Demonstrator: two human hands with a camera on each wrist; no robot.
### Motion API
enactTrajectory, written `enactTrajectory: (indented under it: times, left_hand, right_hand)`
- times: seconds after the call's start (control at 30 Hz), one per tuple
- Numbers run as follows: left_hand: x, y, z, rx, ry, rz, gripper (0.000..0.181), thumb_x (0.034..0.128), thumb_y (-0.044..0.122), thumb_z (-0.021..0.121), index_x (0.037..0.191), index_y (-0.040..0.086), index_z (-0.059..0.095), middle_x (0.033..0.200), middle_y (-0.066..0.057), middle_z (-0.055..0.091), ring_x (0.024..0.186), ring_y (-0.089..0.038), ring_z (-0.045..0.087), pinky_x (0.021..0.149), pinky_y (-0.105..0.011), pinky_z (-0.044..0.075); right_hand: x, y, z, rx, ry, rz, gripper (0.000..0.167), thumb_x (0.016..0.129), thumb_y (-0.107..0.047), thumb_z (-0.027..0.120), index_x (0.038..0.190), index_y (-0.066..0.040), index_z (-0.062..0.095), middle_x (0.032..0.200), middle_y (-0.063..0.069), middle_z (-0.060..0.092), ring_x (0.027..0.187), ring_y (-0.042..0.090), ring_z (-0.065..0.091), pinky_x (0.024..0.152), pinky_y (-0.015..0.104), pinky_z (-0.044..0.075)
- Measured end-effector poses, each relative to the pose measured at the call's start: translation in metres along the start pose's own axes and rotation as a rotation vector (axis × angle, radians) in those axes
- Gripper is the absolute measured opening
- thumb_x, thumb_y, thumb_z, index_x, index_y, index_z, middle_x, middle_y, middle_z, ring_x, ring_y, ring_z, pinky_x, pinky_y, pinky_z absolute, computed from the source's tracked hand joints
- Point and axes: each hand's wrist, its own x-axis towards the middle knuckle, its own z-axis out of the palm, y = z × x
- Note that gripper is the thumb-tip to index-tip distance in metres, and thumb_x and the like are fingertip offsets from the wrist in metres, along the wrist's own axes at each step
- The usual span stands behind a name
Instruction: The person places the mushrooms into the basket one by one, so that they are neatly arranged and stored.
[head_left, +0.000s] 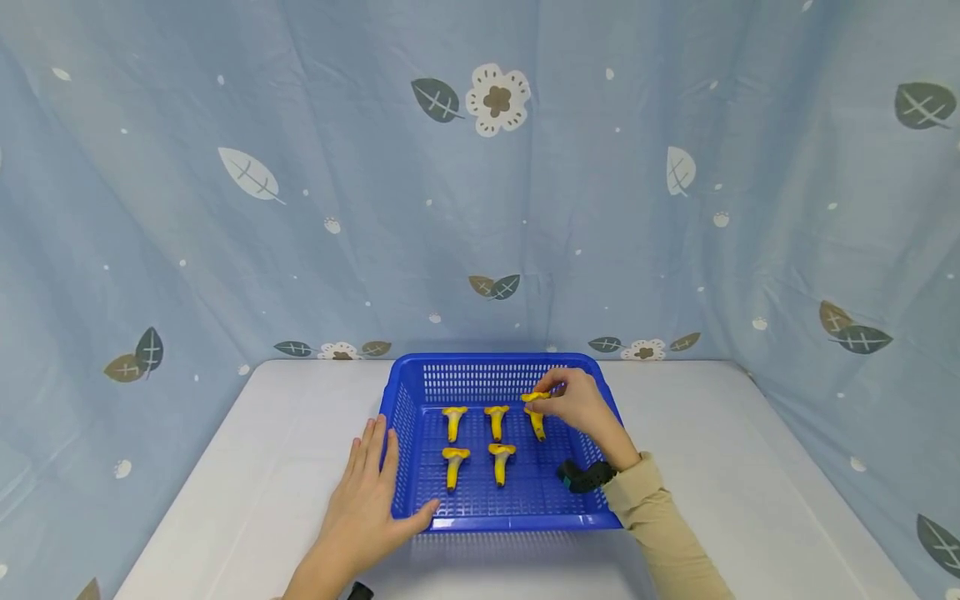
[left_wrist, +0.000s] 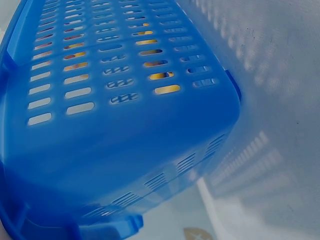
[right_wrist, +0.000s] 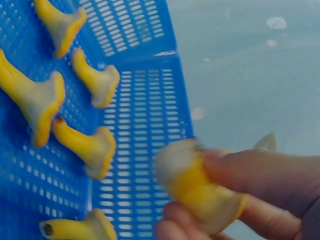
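Observation:
A blue perforated plastic basket [head_left: 525,523] holds several yellow chanterelle mushrooms [head_left: 453,467] with pale undersides, laid in two rows. My right hand [head_left: 573,404] is inside the basket at the back right, pinching one mushroom [right_wrist: 192,185] between thumb and fingers. That mushroom is held above the others, over the rightmost mushroom [head_left: 537,425] of the back row. My left hand [head_left: 363,496] rests at the basket's left front corner, fingers straight along the outer left side and thumb at the front rim. The left wrist view shows the basket's outer wall [left_wrist: 125,135], with yellow glimpsed through its slots.
The basket stands on a white table [head_left: 292,450]. A blue curtain [head_left: 360,250] with leaf and flower prints hangs behind and around it. A black wrist strap device [head_left: 587,477] sits at the right wrist, over the basket's right side.

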Motion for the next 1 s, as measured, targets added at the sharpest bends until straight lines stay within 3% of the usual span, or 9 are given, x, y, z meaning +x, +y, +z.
enactTrajectory:
  times: [0.23,0.53,0.77,1.0]
  left_hand:
    - [0.001,0.0,-0.003,-0.005,-0.043,-0.021,0.109,0.0791,0.063,0.069,0.146,-0.015,0.034,0.16,-0.029,0.012,0.149,-0.043,0.011,0.122,-0.048,0.009]
    - [0.001,0.0,-0.004,-0.001,-0.073,-0.036,0.11,0.0797,0.064,0.068,0.147,-0.015,0.031,0.161,-0.029,0.009,0.148,-0.044,0.011,0.119,-0.055,0.017]
    - [0.002,0.0,-0.004,-0.017,-0.094,-0.052,0.111,0.0798,0.064,0.068,0.149,-0.013,0.029,0.162,-0.028,0.008,0.149,-0.043,0.008,0.12,-0.053,0.013]
    - [0.003,0.002,-0.004,-0.031,-0.121,-0.07,0.111,0.08,0.065,0.067,0.15,-0.012,0.028,0.162,-0.027,0.006,0.15,-0.041,0.004,0.121,-0.053,0.012]
  right_hand:
    - [-0.003,0.004,0.005,-0.115,-0.14,0.095,0.017,0.073,-0.009,0.086,0.076,-0.008,0.069,0.076,0.003,0.066,0.061,0.018,0.063,0.057,0.032,0.053]
    - [-0.004,0.008,0.011,-0.229,-0.246,0.122,0.027,0.071,-0.002,0.086,0.066,-0.007,0.06,0.062,0.002,0.059,0.054,0.016,0.06,0.052,0.028,0.05]
    - [-0.007,0.012,0.014,-0.249,-0.325,0.179,0.033,0.076,0.001,0.082,0.062,-0.007,0.054,0.062,0.005,0.058,0.056,0.018,0.064,0.057,0.032,0.057]
    - [-0.008,0.013,0.017,-0.273,-0.352,0.209,0.031,0.074,0.003,0.082,0.063,-0.005,0.055,0.063,0.005,0.057,0.056,0.019,0.064,0.056,0.031,0.058]
